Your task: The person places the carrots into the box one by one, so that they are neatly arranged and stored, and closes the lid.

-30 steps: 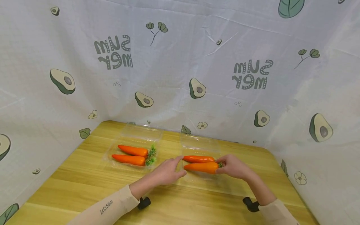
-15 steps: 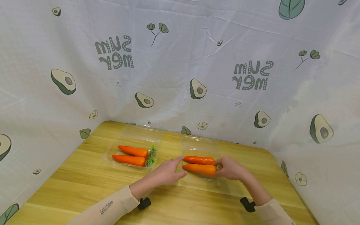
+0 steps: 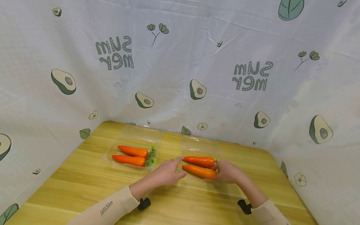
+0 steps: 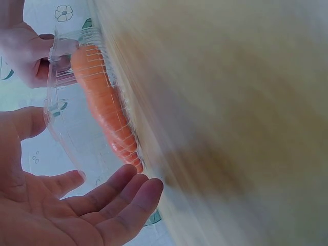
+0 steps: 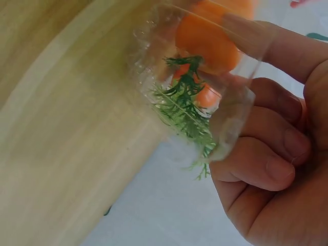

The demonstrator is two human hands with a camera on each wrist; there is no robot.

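Note:
Two orange carrots lie side by side in the right clear plastic box, the far carrot (image 3: pixel 199 161) behind the near carrot (image 3: pixel 199 171). My right hand (image 3: pixel 228 172) reaches into the box at the leafy end and pinches the near carrot's thick end between thumb and finger. In the right wrist view, the green leaves (image 5: pixel 187 110) show through the plastic wall, below the carrot's thick end (image 5: pixel 207 38). My left hand (image 3: pixel 167 172) is at the box's left end near the tips, fingers mostly straight. In the left wrist view its thumb meets the clear box (image 4: pixel 61 130).
On the left, a second open clear box (image 3: pixel 108 156) holds two carrots (image 3: pixel 129 160) with green tops. Both boxes' lids lie back toward the printed curtain (image 3: pixel 168 62) behind the wooden table (image 3: pixel 84 184). Black wrist mounts (image 3: pixel 144 203) hang under both wrists.
My right hand has moved left and slightly toward me. The near carrot's thick end has swung toward me, opening a gap between the carrots. My left hand stays put.

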